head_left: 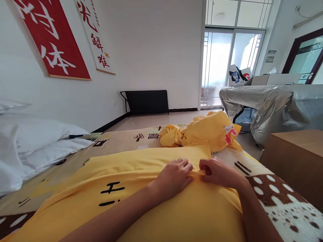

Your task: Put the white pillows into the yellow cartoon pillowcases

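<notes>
A large yellow cloth (196, 211) with black printed marks lies spread over the bed, folded over along a ridge across its middle. My left hand (174, 176) rests on that fold, its fingers bent down and closed on the fabric; the fingertips are partly hidden. Just to the right, my right hand (218, 173) pinches the same fold between thumb and curled fingers. A narrow gap separates the two hands. Beyond them sits a bunched yellow bundle of fabric (202, 132), with a white and pink cartoon print at its right end.
White pillows (47, 137) are stacked at the left. Under the cloth is a patterned blanket (285, 198). A brown box-like piece of furniture (295, 164) stands close on the right, before a silver-covered table (275, 104). A black folded frame (147, 102) leans against the far wall.
</notes>
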Tool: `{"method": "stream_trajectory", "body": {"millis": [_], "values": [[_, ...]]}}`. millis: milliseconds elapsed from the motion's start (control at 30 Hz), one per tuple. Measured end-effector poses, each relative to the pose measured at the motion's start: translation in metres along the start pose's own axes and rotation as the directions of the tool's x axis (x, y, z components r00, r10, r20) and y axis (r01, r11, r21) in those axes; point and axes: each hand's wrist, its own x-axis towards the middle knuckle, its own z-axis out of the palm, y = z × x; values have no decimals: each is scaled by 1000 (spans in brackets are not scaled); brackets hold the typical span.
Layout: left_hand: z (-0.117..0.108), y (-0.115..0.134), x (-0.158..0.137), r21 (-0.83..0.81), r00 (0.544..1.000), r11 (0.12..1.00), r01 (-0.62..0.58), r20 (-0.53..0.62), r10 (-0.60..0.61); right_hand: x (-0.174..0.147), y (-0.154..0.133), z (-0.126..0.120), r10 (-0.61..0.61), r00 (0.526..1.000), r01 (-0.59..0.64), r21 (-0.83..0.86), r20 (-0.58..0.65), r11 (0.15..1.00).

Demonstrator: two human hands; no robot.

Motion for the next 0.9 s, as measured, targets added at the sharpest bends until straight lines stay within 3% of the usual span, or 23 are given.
{"method": "stream_trajectory", "body": {"millis": [133,267,400,500,733,900], "values": [[6,8,15,-83,1000,997,9,-28,-12,-6,-4,-6,-26,1000,26,31,11,999],[14,11,17,120,980,985,-123,-144,140,-11,-7,-8,-66,997,67,23,-46,997],[22,14,6,498,872,839,-218,-286,397,-13,-10,-8,-115,989,113,-25,-96,993],[25,17,-3,587,798,782,-212,-358,485,-16,-12,-7,-139,986,138,-23,-95,990],[31,27,-13,361,883,916,-178,-351,310,-16,-17,-3,-131,990,129,-45,-43,991],[31,31,-21,259,896,944,-206,-338,288,-14,-20,1,-54,998,55,-53,19,997]]}}
